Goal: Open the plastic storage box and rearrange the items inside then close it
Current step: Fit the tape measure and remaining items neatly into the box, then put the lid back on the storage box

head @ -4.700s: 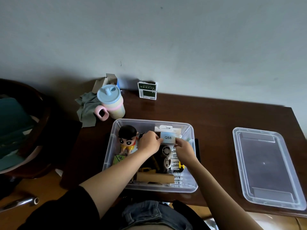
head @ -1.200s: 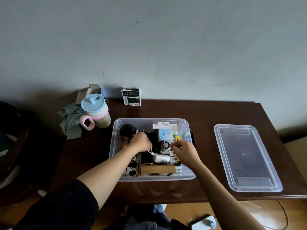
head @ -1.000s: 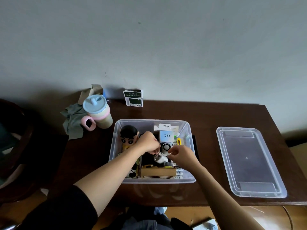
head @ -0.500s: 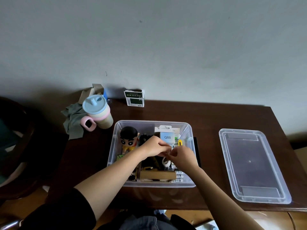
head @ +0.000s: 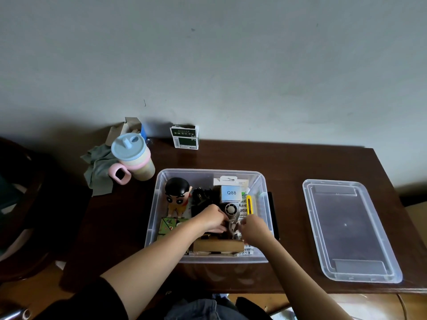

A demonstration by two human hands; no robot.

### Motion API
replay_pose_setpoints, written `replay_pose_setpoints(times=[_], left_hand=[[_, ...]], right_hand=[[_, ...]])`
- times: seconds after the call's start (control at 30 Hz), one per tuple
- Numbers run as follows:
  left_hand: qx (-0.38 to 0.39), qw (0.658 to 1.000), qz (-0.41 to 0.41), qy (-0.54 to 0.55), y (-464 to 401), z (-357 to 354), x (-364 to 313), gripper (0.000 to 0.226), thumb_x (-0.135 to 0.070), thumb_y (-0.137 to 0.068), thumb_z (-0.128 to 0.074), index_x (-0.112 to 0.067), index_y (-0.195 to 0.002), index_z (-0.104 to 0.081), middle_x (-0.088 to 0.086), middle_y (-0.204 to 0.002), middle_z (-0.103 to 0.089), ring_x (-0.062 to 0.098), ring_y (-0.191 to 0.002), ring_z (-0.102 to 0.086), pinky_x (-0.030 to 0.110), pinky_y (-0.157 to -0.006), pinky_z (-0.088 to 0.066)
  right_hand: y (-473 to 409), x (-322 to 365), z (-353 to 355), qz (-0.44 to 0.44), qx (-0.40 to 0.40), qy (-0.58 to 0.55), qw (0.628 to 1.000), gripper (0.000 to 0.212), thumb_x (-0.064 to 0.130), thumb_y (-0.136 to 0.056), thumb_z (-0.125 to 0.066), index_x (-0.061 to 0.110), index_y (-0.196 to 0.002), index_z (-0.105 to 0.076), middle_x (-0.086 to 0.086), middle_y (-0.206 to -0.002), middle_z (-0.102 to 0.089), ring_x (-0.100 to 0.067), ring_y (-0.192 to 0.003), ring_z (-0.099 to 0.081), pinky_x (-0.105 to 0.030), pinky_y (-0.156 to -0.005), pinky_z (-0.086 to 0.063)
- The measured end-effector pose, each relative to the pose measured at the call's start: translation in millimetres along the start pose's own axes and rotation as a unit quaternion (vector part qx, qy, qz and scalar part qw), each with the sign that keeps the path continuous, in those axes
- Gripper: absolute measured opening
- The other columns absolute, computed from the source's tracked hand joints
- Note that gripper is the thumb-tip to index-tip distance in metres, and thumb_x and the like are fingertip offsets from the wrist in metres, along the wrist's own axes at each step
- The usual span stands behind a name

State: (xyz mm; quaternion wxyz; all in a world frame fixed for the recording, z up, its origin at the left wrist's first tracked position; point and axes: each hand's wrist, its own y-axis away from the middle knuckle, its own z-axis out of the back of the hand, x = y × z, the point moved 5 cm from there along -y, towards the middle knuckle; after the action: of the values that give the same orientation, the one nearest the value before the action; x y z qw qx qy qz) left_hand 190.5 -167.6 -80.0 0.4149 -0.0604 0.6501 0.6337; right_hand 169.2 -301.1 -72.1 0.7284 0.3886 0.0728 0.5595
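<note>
Clear plastic storage box [head: 209, 258] sits open at lower centre of frame, near the table's [head: 288, 165] front edge. Inside, packed close: cartoon figurine [head: 176, 196] upper left, white Q88 carton [head: 231, 192] upper middle, yellow utility knife [head: 249, 204] by the right wall, small round fan [head: 230, 209] just below the carton, brown cardboard box [head: 218, 245] along the near wall.

Both hands meet mid-box over a small pale object [head: 233, 228]. Left hand [head: 211, 219] curled, fingers bent down onto it. Right hand [head: 253, 228] pinched at its other side. Firmness of either grip: cannot tell.

Little free room inside the box. Lid [head: 349, 229] lies flat at right of frame, well apart from the box, bare table between. Lidded cup [head: 134, 157] and grey cloth [head: 98, 165] at upper left, near the box's far left corner.
</note>
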Motion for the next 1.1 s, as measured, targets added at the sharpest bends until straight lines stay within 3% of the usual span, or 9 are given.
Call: replay_pose_setpoints(times=[0.1,0.2,0.5,0.63,0.7,0.77,0.83,1.0,1.1], left_hand=[[0.006,1.0,0.006,0.029,-1,-6,1,0.02,-0.004,-0.099,-0.035,-0.007,-0.096,-0.054,0.009,-0.093,-0.06,0.019,-0.072,-0.067,0.026,-0.07,-0.058],[0.011,0.999,0.006,0.038,0,-8,2,0.021,-0.004,-0.099,-0.036,-0.009,-0.089,-0.054,0.021,-0.101,-0.065,0.02,-0.07,-0.067,0.025,-0.066,-0.058],[-0.017,1.0,0.006,0.022,2,3,-2,0.024,-0.003,-0.099,-0.032,-0.005,-0.101,-0.055,0.016,-0.11,-0.058,0.027,-0.09,-0.068,0.034,-0.083,-0.057],[-0.014,1.0,0.005,0.018,5,6,-4,0.025,-0.002,-0.099,-0.03,-0.005,-0.101,-0.055,0.019,-0.118,-0.057,0.029,-0.099,-0.068,0.034,-0.086,-0.056],[-0.014,1.0,0.006,0.015,8,7,-4,0.025,-0.002,-0.099,-0.03,-0.005,-0.102,-0.055,0.02,-0.122,-0.056,0.029,-0.1,-0.067,0.033,-0.085,-0.056],[-0.016,1.0,0.004,0.005,10,9,-5,0.025,-0.003,-0.099,-0.03,-0.007,-0.103,-0.055,0.019,-0.124,-0.056,0.027,-0.098,-0.068,0.031,-0.083,-0.056],[-0.019,1.0,0.0,-0.017,12,12,-6,0.025,-0.005,-0.099,-0.031,-0.009,-0.102,-0.056,0.015,-0.12,-0.057,0.023,-0.092,-0.067,0.027,-0.078,-0.057],[-0.063,0.993,-0.061,-0.082,19,26,-17,0.018,-0.016,-0.1,-0.038,-0.01,-0.099,-0.054,0.007,-0.096,-0.065,0.015,-0.066,-0.062,0.023,-0.057,-0.048],[-0.129,0.972,-0.146,-0.133,28,32,-32,0.016,-0.022,-0.098,-0.043,-0.015,-0.092,-0.057,0.0,-0.082,-0.066,0.016,-0.065,-0.063,0.029,-0.063,-0.047]], right_hand=[[2,-3,-12,-0.006,0.011,-0.027,1.0,0.02,0.008,-0.09,-0.048,-0.002,-0.08,-0.062,-0.009,-0.073,-0.052,-0.022,-0.069,-0.047,-0.026,-0.056,-0.033],[3,-3,-12,-0.005,0.0,-0.043,0.999,0.028,0.007,-0.09,-0.047,0.006,-0.062,-0.049,-0.003,-0.059,-0.042,-0.02,-0.061,-0.042,-0.027,-0.048,-0.026],[7,-2,-4,-0.013,0.001,-0.058,0.998,0.04,-0.001,-0.086,-0.042,0.014,-0.054,-0.024,-0.004,-0.054,-0.027,-0.017,-0.05,-0.025,-0.029,-0.048,-0.018],[8,-2,-2,-0.016,0.002,-0.072,0.997,0.029,0.001,-0.09,-0.043,0.011,-0.062,-0.044,-0.012,-0.071,-0.05,-0.026,-0.067,-0.049,-0.031,-0.06,-0.039],[11,-1,-1,-0.012,0.005,-0.074,0.997,0.032,0.005,-0.093,-0.043,0.016,-0.063,-0.042,-0.007,-0.073,-0.05,-0.024,-0.072,-0.05,-0.026,-0.061,-0.038],[11,1,0,-0.002,0.003,-0.065,0.998,0.021,0.008,-0.095,-0.043,0.007,-0.083,-0.06,-0.012,-0.087,-0.062,-0.027,-0.085,-0.06,-0.029,-0.066,-0.044],[13,2,1,0.006,-0.009,-0.063,0.998,0.023,0.009,-0.095,-0.042,-0.002,-0.1,-0.062,-0.017,-0.099,-0.065,-0.033,-0.1,-0.061,-0.034,-0.069,-0.046],[25,1,14,0.031,-0.069,-0.079,0.994,0.03,0.012,-0.095,-0.042,0.007,-0.118,-0.06,-0.008,-0.115,-0.066,-0.024,-0.099,-0.062,-0.032,-0.077,-0.051],[39,-5,26,0.055,-0.129,-0.188,0.972,0.025,0.012,-0.094,-0.046,0.018,-0.107,-0.067,0.005,-0.094,-0.071,-0.017,-0.081,-0.068,-0.034,-0.07,-0.056]])
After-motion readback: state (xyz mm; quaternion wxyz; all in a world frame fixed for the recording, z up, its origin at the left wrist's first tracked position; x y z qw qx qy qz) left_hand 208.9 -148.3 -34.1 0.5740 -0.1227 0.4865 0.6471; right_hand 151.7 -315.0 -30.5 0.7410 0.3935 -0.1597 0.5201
